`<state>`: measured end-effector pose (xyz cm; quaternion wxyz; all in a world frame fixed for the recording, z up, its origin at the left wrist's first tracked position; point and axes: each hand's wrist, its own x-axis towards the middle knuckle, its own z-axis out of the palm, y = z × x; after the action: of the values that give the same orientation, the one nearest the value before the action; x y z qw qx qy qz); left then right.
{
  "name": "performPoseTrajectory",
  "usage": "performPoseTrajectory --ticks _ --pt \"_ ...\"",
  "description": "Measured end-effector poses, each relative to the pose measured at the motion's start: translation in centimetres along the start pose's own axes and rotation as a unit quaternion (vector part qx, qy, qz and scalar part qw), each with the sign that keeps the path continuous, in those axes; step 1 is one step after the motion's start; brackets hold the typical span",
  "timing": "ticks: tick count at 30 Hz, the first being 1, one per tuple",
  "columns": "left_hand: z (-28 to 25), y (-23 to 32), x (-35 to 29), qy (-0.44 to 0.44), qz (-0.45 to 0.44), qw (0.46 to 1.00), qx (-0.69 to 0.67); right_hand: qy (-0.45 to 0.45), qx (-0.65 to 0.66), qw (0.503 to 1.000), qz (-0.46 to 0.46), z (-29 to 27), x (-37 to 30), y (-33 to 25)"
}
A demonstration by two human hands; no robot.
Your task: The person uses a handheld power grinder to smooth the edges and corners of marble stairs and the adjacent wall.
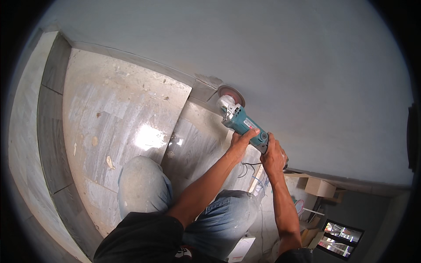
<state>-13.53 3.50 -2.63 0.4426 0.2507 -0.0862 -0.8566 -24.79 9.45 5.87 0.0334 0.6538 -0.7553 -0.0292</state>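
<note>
Head view, both hands [256, 147] clamped on teal grinder [241, 122], dusty tile floor [123, 122], pale wall [285, 52].

Single view, head-mounted wide fisheye, left unit of the worn pair. Looks steeply down and forward from above the person's knees; forearms enter from the lower edge. Close range: the angle grinder [242, 122] sits just right of frame centre, the pale wall [285, 57] fills everything above it, the tiled floor [114, 122] everything left of it. Edges bend near the rim. No second view here.
</note>
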Motion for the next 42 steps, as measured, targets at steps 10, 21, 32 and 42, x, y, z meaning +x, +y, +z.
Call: performPoseTrajectory --ticks 10,21,32,42 --pt "0.1 -0.5 0.0 -0.002 -0.053 0.999 -0.007 -0.003 -0.004 1.000 0.015 -0.1 -0.6 0.1" --pt "0.9 0.5 -0.7 0.023 -0.013 0.999 -0.043 -0.013 -0.016 1.000 0.010 -1.0 -0.2 -0.4" --pt "0.7 0.4 -0.5 -0.009 -0.004 1.000 -0.017 0.000 -0.015 1.000 0.009 -1.4 -0.3 -0.6" --pt "0.7 -1.0 -0.7 0.009 -0.044 0.999 -0.007 -0.004 -0.026 0.999 0.025 -0.6 -1.2 0.2"
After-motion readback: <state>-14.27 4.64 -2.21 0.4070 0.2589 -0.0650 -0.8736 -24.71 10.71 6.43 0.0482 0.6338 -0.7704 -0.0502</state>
